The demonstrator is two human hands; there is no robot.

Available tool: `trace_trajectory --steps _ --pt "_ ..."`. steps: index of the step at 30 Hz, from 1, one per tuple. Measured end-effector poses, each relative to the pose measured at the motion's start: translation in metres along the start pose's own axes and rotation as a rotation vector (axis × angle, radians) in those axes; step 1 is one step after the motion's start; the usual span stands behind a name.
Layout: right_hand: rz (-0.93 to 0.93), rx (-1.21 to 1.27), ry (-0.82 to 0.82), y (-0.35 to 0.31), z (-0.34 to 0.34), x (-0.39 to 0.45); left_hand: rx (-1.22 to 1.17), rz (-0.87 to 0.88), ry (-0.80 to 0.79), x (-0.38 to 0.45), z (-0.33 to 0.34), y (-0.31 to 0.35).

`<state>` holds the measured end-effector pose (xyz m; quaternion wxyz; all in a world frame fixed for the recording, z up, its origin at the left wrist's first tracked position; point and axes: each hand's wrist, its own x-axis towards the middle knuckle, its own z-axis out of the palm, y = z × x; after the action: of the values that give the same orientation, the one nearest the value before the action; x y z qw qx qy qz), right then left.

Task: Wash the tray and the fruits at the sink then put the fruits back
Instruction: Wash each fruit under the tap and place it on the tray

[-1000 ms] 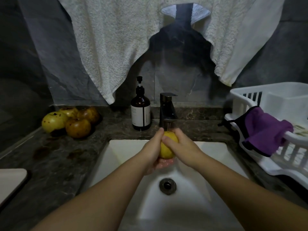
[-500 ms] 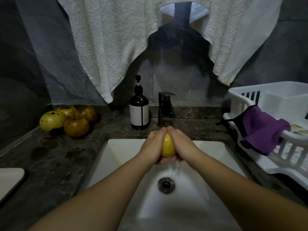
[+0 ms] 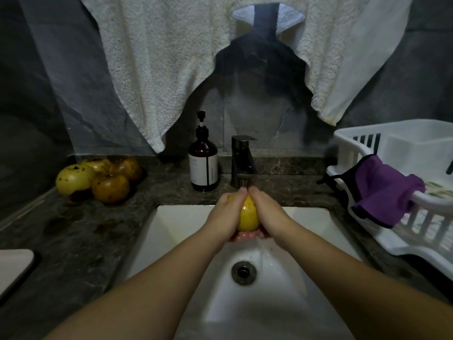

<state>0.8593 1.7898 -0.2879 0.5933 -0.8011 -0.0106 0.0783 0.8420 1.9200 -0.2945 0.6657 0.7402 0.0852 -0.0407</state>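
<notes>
A yellow fruit (image 3: pixel 248 215) is clasped between both hands over the white sink (image 3: pixel 171 224), right under the dark tap (image 3: pixel 242 163), with water running down below it. My left hand (image 3: pixel 226 214) wraps its left side and my right hand (image 3: pixel 266 214) wraps its right side, fingertips meeting on top. Several spotted yellow and brown fruits (image 3: pixel 98 179) lie in a heap on the dark counter at the back left. A pale tray corner (image 3: pixel 13 268) shows at the left edge.
A brown pump bottle (image 3: pixel 203 163) stands left of the tap. A white dish rack (image 3: pixel 402 187) with a purple cloth (image 3: pixel 384 190) fills the counter at right. White towels (image 3: pixel 159 65) hang above. The drain (image 3: pixel 244 271) lies mid-basin.
The fruit has turned between my palms and my fingertips have closed over its top; both hands stay under the tap.
</notes>
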Motion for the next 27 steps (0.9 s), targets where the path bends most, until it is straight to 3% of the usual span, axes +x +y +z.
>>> trace_trajectory --steps 3,6,10,14,19,23,27 --pt "-0.153 -0.165 0.043 0.005 -0.005 0.001 -0.063 -0.089 -0.087 -0.003 -0.001 0.004" --pt "0.043 -0.017 -0.057 0.002 -0.005 -0.003 0.098 0.072 0.009 0.0 -0.001 0.003" --pt "-0.144 -0.146 0.044 0.004 -0.005 0.0 -0.074 -0.077 -0.109 -0.005 -0.001 0.006" --pt "0.144 0.006 -0.085 -0.001 -0.006 -0.005 0.13 0.108 0.009 0.001 -0.001 0.0" --pt "-0.154 -0.208 0.057 0.002 -0.008 -0.005 -0.033 -0.046 -0.107 -0.003 0.0 0.007" --pt "0.17 0.015 -0.032 -0.005 -0.003 -0.008 0.218 0.166 -0.011 -0.003 0.001 0.001" --pt "0.066 0.069 0.045 -0.003 -0.009 0.0 -0.005 0.019 -0.1 -0.009 0.004 0.004"
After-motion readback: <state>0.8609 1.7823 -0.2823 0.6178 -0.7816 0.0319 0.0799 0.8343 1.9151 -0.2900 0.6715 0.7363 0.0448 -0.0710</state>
